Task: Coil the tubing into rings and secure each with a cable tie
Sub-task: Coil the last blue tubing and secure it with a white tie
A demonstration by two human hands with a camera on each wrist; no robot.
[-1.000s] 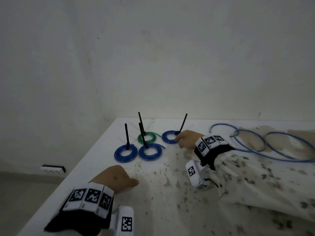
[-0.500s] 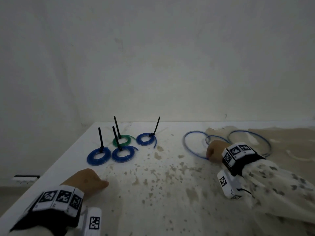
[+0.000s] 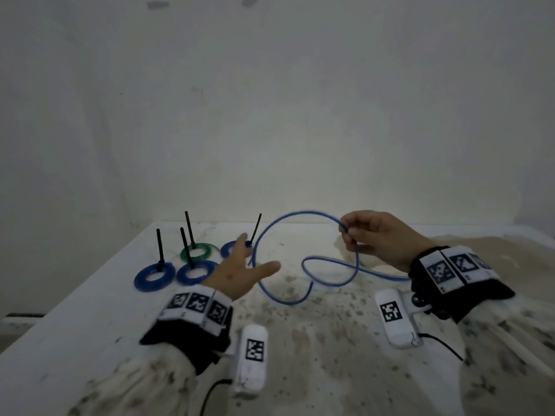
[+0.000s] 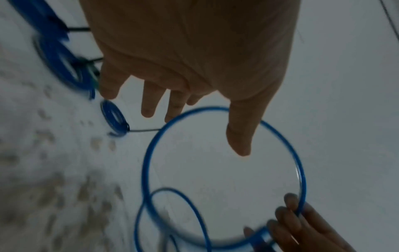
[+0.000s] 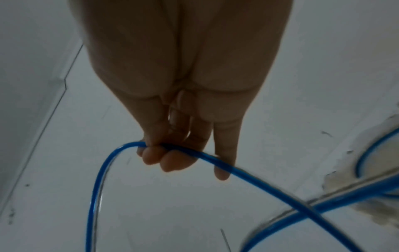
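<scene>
Half a second ago the right hand [image 3: 381, 238] lay low on the tabletop [image 3: 90, 310] at the loose tubing; now it is raised above the surface, thumb and fingers pinching the blue tubing [image 3: 295, 216], which arches up in a wide loop toward the far edge and trails back down in a smaller loop on the tabletop. The left hand [image 3: 240, 273], which rested curled near the front left edge, has lifted and moved inward, fingers spread and straight, holding nothing, its thumb just beside the left side of the big loop.

Toward the far left corner lie four finished coils: three blue rings [image 3: 154, 276] and one green ring [image 3: 199, 250], each with a black cable tie [image 3: 159, 246] standing upright. The left hand partly hides the rearmost blue ring. The tabletop's right part is stained and flaking.
</scene>
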